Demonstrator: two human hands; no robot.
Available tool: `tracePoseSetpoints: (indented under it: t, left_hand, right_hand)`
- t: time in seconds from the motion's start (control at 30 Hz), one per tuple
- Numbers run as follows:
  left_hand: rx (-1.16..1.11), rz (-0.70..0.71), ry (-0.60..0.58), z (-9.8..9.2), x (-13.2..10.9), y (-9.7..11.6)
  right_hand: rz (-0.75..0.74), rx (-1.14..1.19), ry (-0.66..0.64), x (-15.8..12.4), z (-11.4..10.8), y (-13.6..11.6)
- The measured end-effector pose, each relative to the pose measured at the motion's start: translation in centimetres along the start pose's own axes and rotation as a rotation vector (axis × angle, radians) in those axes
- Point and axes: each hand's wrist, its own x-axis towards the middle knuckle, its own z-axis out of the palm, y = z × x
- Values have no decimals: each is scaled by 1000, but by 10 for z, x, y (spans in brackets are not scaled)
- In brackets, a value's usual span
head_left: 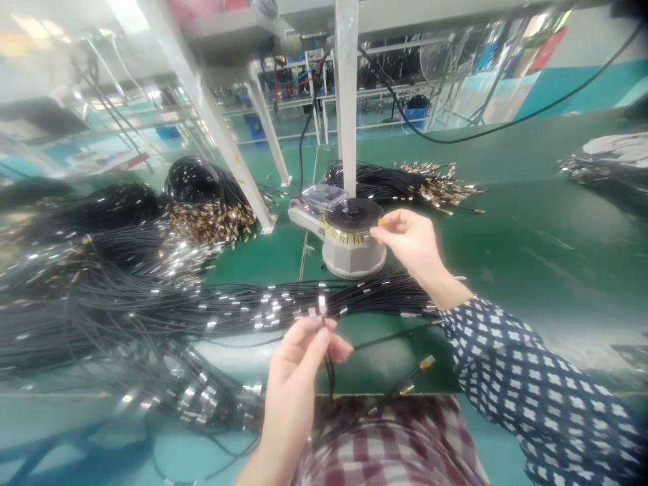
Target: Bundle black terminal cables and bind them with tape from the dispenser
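My left hand (304, 364) is closed in a pinch on black cables (330, 378) with silvery connector ends (322, 305) that point upward past the fingertips. My right hand (408, 243) is raised at the right edge of a round grey tape dispenser (354, 253). Between its thumb and forefinger is a small yellow piece of tape (382, 222). More yellow tabs (349, 236) ring the dispenser under its black disc (353, 214). Two cable ends with yellowish tips (426, 363) lie near the table's front edge, below my right forearm.
Bundles of black cables (167, 317) spread over the left and middle of the green table (506, 243). Coiled cables with gold-coloured ends (207, 223) lie further back. White posts (346, 101) stand behind the dispenser, and a black cord (445, 141) hangs across the right.
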Motion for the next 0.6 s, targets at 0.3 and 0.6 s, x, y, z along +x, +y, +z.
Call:
tracePoseSetpoints:
  t: [0.3,0.6]
  left_hand:
    - [-5,40,77,-2,5,-3]
    - [117,66,7,-2,0,0]
  right_hand:
    - [143,135,-610,-68,-10,-34]
    - [-25,-3,-710,-87,-6,-39]
